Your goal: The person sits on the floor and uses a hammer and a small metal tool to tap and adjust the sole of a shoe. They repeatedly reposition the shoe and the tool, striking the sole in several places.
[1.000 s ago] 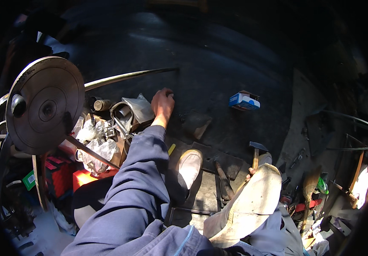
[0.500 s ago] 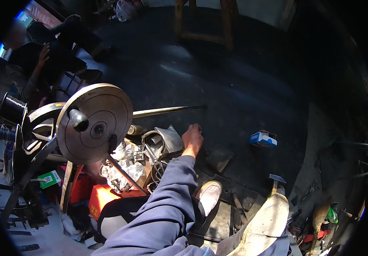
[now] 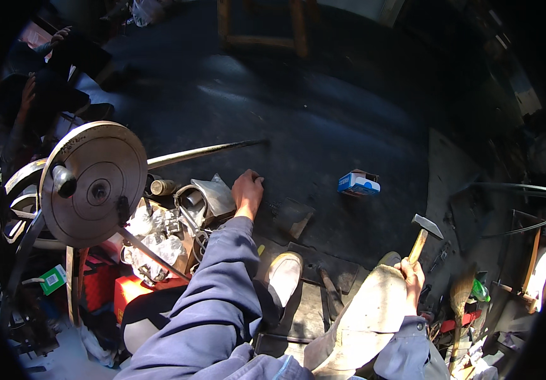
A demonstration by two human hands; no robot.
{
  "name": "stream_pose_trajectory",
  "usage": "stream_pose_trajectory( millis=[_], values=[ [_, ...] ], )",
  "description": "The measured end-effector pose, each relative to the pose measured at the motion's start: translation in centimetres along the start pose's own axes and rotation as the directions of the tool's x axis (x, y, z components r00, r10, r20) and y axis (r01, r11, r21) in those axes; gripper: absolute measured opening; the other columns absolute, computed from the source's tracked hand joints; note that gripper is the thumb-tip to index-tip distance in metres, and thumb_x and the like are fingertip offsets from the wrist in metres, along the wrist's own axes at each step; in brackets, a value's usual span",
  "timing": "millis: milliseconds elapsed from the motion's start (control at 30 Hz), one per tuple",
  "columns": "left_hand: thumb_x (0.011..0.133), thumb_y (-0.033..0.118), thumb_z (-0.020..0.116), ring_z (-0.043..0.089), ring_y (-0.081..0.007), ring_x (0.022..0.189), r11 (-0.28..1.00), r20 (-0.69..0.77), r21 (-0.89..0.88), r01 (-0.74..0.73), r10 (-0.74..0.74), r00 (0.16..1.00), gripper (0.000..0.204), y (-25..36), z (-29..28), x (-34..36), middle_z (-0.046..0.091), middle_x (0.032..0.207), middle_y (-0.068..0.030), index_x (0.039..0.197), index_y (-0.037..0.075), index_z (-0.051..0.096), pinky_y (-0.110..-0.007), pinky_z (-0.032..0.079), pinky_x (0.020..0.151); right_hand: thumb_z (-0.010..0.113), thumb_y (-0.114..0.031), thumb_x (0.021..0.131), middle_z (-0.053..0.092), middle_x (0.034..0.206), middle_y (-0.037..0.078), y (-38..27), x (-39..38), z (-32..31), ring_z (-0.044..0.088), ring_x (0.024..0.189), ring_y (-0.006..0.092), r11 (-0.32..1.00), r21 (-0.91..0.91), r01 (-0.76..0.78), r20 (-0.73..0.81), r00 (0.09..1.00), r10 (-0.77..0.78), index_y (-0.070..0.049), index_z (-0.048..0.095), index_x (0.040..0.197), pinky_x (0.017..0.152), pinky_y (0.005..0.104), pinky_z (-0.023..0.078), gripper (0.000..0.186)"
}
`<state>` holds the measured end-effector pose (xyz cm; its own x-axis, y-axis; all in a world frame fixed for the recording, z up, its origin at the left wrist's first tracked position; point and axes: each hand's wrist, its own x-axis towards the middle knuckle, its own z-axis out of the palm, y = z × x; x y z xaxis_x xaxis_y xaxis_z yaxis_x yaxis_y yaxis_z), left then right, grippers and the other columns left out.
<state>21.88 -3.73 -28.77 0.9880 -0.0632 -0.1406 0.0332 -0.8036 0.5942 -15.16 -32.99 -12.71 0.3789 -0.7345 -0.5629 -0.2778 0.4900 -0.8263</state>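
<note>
My left hand [image 3: 247, 193] reaches out at the centre with curled fingers, beside a grey pouch [image 3: 214, 195] at the edge of a cluttered box. What those fingers hold, if anything, is hidden. My right hand [image 3: 413, 277] is closed around the wooden handle of a hammer [image 3: 418, 246], its metal head pointing away from me. That hand is at the right side of a pale, stiff cover [image 3: 374, 304] lying over my right leg. A small blue and white box [image 3: 358, 183] sits on the dark floor, beyond the hammer.
On the left stands a large round disc [image 3: 89, 215] with a knob, and a long rod [image 3: 206, 152] stretches out behind it. Crumpled plastic bags [image 3: 159, 250] and a red box [image 3: 135, 292] lie below. A broom [image 3: 461, 294] is at the right. People sit at the far left.
My right hand has come into view, now gripping the hammer, which is raised from beside the cover. The whole view has shifted, so things appear further left. My left hand keeps its curled pose.
</note>
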Motion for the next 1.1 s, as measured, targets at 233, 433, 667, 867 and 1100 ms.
stream_pose_trajectory(
  millis=[233,433,667,867,1100],
  values=[
    [0.092,0.02,0.07,0.07,-0.0417,0.102,0.993,0.043,0.107,-0.051,0.047,0.998,0.014,0.2,1.1,0.4,0.075,0.103,-0.0173,0.098,0.007,0.073,-0.05,0.054,0.085,0.065,-0.013,0.102,0.065,0.082,0.005,-5.0,-3.9,2.1,0.056,0.058,0.0089,0.996,0.085,0.039,-0.003,0.999,-0.039,-0.006,0.058,0.122,0.05,0.0223,0.046,0.022],
    [0.094,0.006,0.061,0.067,-0.0431,0.095,0.971,-0.004,-0.097,-0.218,0.218,0.976,0.011,0.2,1.8,-0.7,0.069,0.098,-0.0205,0.104,0.002,0.06,-0.048,0.052,0.081,0.065,-0.014,0.101,0.066,0.084,0.006,-9.5,-10.1,1.4,0.057,0.057,0.0079,0.987,-0.082,0.138,0.052,0.99,-0.135,-0.003,0.057,0.122,0.046,0.0231,0.047,0.025],
    [0.1,0.0,0.054,0.064,-0.0127,0.065,0.735,0.092,-0.678,-0.002,0.087,0.992,0.007,8.3,-2.9,-4.7,0.064,0.081,-0.0061,0.103,0.003,0.059,-0.03,0.054,0.059,0.077,-0.011,0.094,0.071,0.092,0.008,-9.7,-16.6,1.1,0.066,0.072,0.0102,0.991,-0.061,0.117,0.127,0.986,-0.108,-0.002,0.058,0.122,0.05,0.021,0.049,0.035],
    [0.099,-0.003,0.058,0.075,-0.017,0.081,0.64,0.115,-0.768,0.012,0.121,0.986,0.022,17.1,-13.3,-10.4,0.072,0.096,-0.0094,0.12,0.002,0.059,-0.027,0.057,0.06,0.078,-0.012,0.093,0.065,0.082,0.004,-7.2,-16.6,2.0,0.063,0.064,0.0095,0.977,0.084,0.197,0.227,0.951,-0.211,-0.004,0.06,0.113,0.048,0.0217,0.047,0.028],
    [0.103,0.002,0.061,0.078,-0.0232,0.086,0.41,0.192,-0.912,-0.01,0.447,0.874,0.017,17.6,-22.5,-20.5,0.076,0.102,-0.0105,0.118,0.005,0.065,-0.029,0.058,0.061,0.078,-0.006,0.093,0.06,0.083,0.004,-6.3,-16.9,2.7,0.059,0.064,0.0095,0.97,0.227,0.082,0.292,0.945,-0.148,-0.002,0.058,0.114,0.049,0.023,0.049,0.03]
  ],
)
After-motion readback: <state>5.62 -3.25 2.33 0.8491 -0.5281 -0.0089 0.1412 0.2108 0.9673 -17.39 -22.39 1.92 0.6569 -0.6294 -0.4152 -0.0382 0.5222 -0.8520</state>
